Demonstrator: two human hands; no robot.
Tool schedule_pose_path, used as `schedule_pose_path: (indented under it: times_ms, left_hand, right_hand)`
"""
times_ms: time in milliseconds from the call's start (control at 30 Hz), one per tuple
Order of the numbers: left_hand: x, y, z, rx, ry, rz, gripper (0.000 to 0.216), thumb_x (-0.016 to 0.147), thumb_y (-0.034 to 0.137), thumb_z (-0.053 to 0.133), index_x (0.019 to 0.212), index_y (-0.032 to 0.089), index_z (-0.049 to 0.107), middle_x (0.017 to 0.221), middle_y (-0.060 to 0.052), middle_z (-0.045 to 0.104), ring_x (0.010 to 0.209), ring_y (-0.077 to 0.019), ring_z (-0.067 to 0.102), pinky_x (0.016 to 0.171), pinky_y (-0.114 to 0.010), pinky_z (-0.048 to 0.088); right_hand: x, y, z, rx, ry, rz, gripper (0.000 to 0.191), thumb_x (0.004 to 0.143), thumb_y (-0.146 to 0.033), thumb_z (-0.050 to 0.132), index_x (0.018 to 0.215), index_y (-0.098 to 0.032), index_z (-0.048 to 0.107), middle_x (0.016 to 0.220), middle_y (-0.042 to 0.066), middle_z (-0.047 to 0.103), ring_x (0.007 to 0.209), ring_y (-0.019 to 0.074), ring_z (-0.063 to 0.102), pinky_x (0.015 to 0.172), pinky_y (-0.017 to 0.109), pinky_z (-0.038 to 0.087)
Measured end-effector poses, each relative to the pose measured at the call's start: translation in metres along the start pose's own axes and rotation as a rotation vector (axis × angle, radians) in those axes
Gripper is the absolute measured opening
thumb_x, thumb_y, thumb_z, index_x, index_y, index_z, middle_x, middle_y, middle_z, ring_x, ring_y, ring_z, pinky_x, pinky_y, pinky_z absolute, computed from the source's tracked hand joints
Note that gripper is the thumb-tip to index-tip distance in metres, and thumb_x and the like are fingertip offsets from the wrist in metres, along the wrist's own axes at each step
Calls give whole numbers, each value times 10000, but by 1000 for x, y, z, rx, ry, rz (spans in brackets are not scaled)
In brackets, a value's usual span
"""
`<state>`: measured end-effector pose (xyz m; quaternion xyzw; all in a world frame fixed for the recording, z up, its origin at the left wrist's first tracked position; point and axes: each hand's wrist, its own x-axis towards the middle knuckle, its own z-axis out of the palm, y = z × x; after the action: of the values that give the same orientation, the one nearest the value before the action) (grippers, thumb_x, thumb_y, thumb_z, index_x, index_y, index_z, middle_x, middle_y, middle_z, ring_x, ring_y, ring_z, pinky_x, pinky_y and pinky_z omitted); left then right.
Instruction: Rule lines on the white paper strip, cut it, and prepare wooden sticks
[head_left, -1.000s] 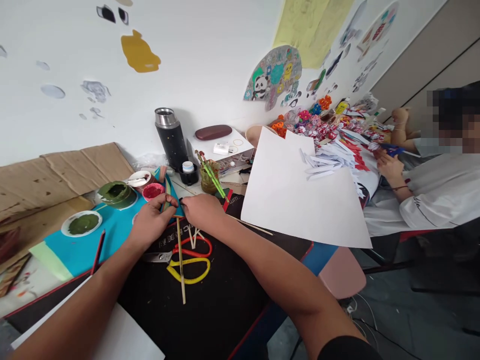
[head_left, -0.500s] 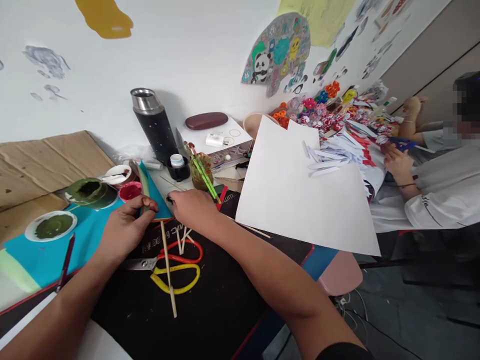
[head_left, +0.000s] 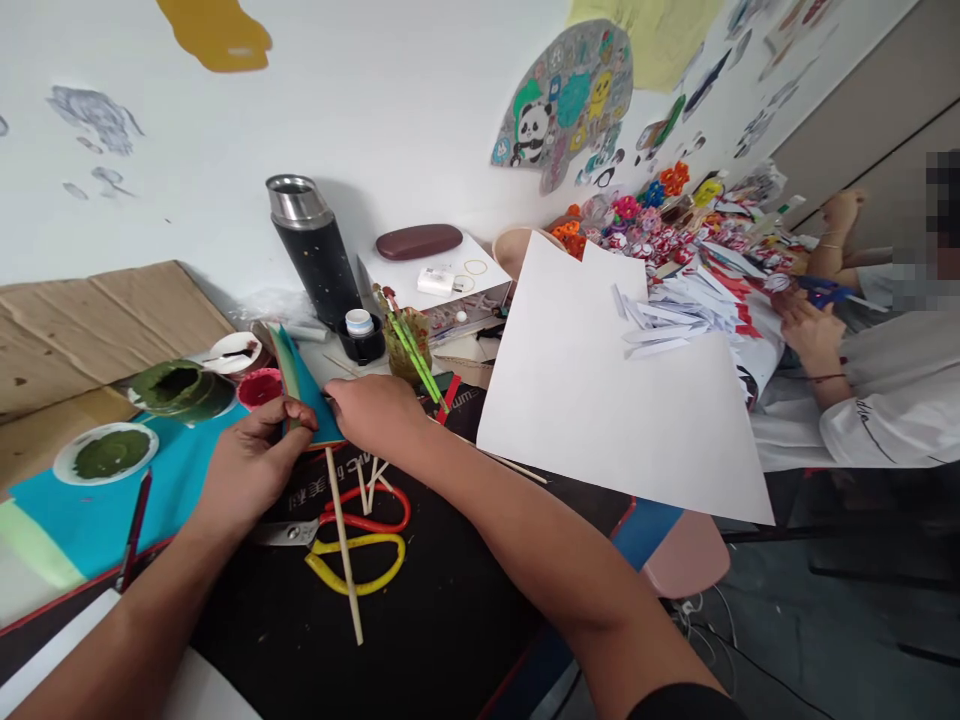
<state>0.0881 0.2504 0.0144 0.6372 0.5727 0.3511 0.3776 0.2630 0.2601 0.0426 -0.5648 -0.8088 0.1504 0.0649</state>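
My left hand (head_left: pixel 262 455) pinches the left edge of a folded teal paper piece (head_left: pixel 321 418), whose top rises to a point. Bent over the same paper's right side is my right hand (head_left: pixel 379 415), its fingertips mostly hidden. Below the paper a thin wooden stick (head_left: pixel 345 550) slants toward me across a pair of scissors (head_left: pixel 356 580) with red and yellow handles. Whether the stick is joined to the paper, I cannot tell. Short pale sticks (head_left: pixel 367 485) lie by the red handle.
Green paint jar (head_left: pixel 217 395), paint dish (head_left: pixel 75 465) and red paint cup (head_left: pixel 259 388) stand left. Behind are a black flask (head_left: pixel 319 265) and a brush jar (head_left: pixel 405 345). White paper (head_left: pixel 570 400) covers the right side. A co-worker's hands (head_left: pixel 814 335) hold something blue.
The view has shifted slightly. My right hand's fingertips have moved a little left against the teal paper, while my left hand keeps its pinch. The co-worker's hands have shifted slightly.
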Motion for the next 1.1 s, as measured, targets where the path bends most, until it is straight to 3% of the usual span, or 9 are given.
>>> schedule_pose_path:
  times_ms: [433,733,933,1100]
  left_hand:
    - [2,-11,4,-19,-14,60,174,733,430,594,760,260,616,793,10,687,767,-204,611,784,-318,491]
    - [1,-7,6,-39,-37,105,166,745,423,574,746,260,607,781,10,695,763,-205,631,786,-308,512]
    - [0,-1,5,-43,-35,114,140,739,402,577,731,266,610,771,6,706,769,-216,644,784,-311,532]
    - [1,-3,5,-25,-34,126,144,749,405,571,729,274,625,766,9,702,767,-216,642,752,-306,520]
  right_hand:
    - [-8,3,-15,-137,-126,8,298,1045,-140,521,1233,-167,750,1114,168,822,1064,298,781,860,368,580]
    - [-19,5,-18,-144,-59,159,285,1083,-233,538,1223,-157,774,1115,180,834,1020,295,788,858,352,550]
    - [-12,4,-13,-99,-6,182,286,1076,-352,585,1199,-196,791,1088,148,835,1013,316,777,879,390,550]
    - [-3,1,-5,-91,-45,213,259,1015,-304,654,1147,-143,808,1103,213,821,1017,359,777,858,421,563]
